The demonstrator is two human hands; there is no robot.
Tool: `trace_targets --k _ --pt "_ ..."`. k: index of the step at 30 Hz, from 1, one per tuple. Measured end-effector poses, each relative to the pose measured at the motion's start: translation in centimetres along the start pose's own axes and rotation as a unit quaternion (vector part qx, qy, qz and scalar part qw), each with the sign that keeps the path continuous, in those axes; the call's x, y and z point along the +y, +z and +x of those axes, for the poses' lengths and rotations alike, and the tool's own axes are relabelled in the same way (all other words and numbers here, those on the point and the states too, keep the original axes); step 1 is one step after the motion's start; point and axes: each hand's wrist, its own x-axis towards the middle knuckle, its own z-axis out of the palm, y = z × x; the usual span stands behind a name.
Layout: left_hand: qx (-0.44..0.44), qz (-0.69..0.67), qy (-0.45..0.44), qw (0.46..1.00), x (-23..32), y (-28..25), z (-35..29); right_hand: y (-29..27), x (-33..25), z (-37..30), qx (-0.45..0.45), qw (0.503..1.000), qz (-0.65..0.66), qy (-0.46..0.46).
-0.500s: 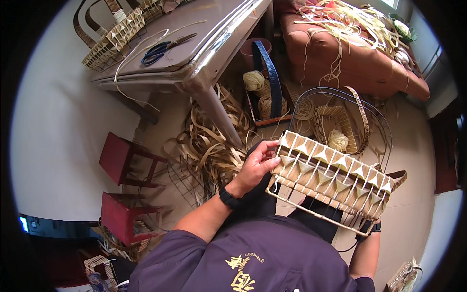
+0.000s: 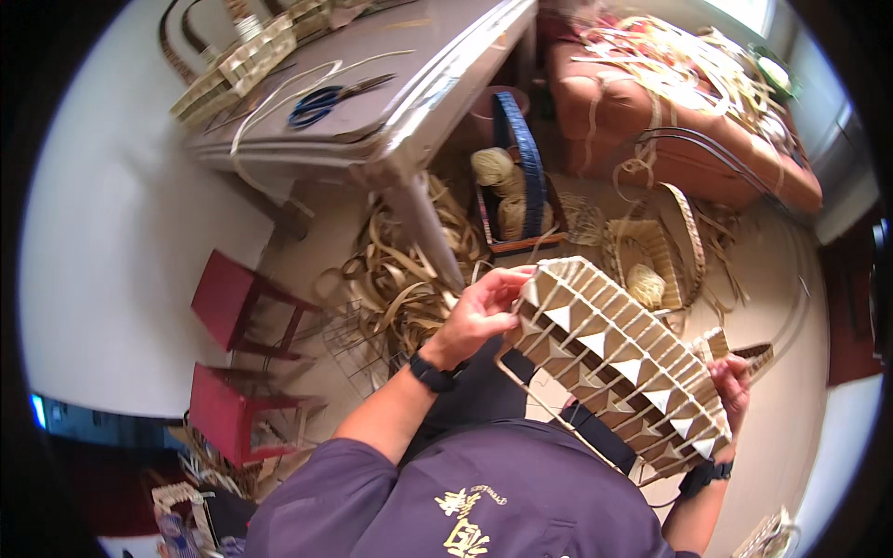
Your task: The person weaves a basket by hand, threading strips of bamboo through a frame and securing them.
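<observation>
Both ends of the woven basket [image 2: 595, 345] are gripped before the dark shirt [image 2: 381, 493], by left hand [image 2: 472, 319] and right hand [image 2: 732, 389]; its strips [image 2: 628, 371] could be bent if squeezed too hard.

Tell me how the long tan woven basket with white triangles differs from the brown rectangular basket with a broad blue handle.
The tan woven basket is held tilted between the left hand and right hand; the brown basket stands on the floor. The tan woven basket shows a row of white triangles; the brown basket stands out by its blue handle. Both have roughly rectangular bodies.
</observation>
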Motion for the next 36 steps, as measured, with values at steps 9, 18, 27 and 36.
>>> trace_targets --k 9,18,27,36 --pt "0.048 0.094 -0.052 0.993 -4.9 -1.3 3.4 0.1 -1.3 0.6 -0.024 0.998 0.05 0.023" --pt "0.216 0.144 -0.137 0.956 -3.4 -8.8 -3.2 -2.0 -3.8 6.8 -0.038 0.996 -0.067 0.036" --pt "0.548 0.011 -0.15 0.823 -5.1 -23.6 -13.4 17.0 -0.2 10.5 -0.063 0.988 -0.139 0.037" --pt "0.593 -0.006 -0.151 0.791 -5.7 -31.2 -12.7 8.4 13.3 8.9 0.068 0.967 -0.099 0.223"
